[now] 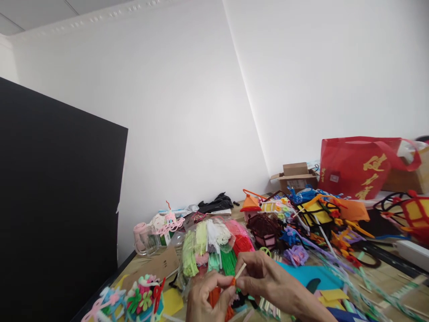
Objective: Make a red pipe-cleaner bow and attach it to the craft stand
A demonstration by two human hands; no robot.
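Note:
Close together at the bottom middle, both my hands have their fingertips pinched. My left hand (pixel 208 293) grips a small orange pipe cleaner (pixel 233 281) between thumb and forefinger. A short pale wooden stick (pixel 240 270) slants up from the fingers of my right hand (pixel 270 278). The orange piece touches the stick's lower end; whether it is wrapped round it I cannot tell. More orange fuzzy material (pixel 214 296) shows below and behind my left hand. Just beyond the hands lie bundled green pipe cleaners (pixel 229 260) and red ones (pixel 243 243).
Pipe-cleaner flowers (pixel 142 298) lie at the left front, near a brown cardboard piece (pixel 154 268). Lantern-like crafts (pixel 317 212) crowd the right, before a red bag (pixel 355 165) and a cardboard box (pixel 296 179). A blue sheet (pixel 321 275) lies right of my hands. A black panel (pixel 60 201) stands left.

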